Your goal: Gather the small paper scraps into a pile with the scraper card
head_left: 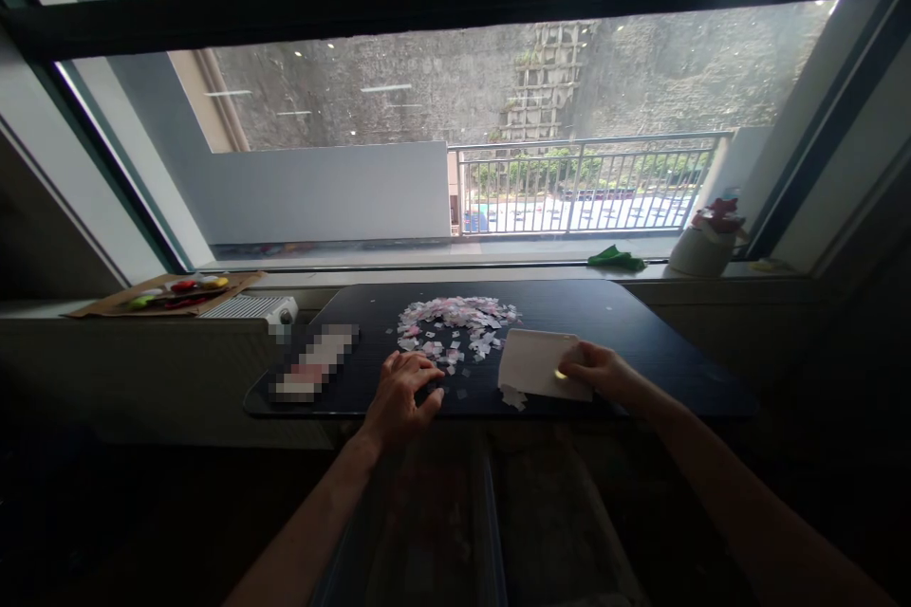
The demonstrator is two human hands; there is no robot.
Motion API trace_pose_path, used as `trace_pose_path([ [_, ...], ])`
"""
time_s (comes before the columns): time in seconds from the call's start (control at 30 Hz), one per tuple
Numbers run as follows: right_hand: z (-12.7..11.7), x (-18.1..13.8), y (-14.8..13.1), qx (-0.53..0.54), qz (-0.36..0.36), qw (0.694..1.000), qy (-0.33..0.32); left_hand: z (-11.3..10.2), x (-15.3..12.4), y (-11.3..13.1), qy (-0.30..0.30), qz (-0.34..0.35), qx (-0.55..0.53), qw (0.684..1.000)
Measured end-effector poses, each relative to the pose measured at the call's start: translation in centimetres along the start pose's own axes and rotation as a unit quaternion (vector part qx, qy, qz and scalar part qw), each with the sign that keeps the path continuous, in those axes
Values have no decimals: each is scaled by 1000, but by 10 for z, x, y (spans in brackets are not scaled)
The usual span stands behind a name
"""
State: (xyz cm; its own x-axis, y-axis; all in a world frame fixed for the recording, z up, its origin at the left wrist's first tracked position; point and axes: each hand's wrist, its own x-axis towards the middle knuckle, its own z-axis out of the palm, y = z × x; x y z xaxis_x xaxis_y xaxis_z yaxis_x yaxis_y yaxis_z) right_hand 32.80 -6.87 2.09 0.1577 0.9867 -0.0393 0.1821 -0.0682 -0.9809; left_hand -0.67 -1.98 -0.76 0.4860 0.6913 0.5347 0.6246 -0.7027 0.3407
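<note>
A heap of small pink and white paper scraps (459,322) lies on the dark tabletop (612,322). My left hand (404,389) rests on the table at the heap's near edge, fingers curled down onto scattered scraps. What, if anything, its fingertips pinch is too small to tell. My right hand (596,370) holds the right edge of a white sheet of paper (535,363) lying on the table, right of the heap. A torn scrap (512,396) sits at the sheet's near left corner.
A blurred-out flat object (315,372) lies at the table's left. On the window sill are a cardboard tray with colourful items (167,292), a white device (249,307), a green cloth (616,257) and a white pot with a plant (704,248).
</note>
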Motion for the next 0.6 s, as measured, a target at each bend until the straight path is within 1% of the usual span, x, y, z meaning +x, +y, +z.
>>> trace_pose_path([
  [0.2,-3,-17,-1,16,-2,1000,-25,1,0,-2,0,1,4,1000],
  [0.37,-5,-27,-2,10,-14,1000,-25,4,0,-9,5,18,5,1000],
  [0.5,-10,-29,-1,-3,-32,999,-5,5,-1,-12,21,24,6,999],
  [0.6,-15,-24,3,-7,-48,999,23,4,-1,-9,16,17,2,1000],
])
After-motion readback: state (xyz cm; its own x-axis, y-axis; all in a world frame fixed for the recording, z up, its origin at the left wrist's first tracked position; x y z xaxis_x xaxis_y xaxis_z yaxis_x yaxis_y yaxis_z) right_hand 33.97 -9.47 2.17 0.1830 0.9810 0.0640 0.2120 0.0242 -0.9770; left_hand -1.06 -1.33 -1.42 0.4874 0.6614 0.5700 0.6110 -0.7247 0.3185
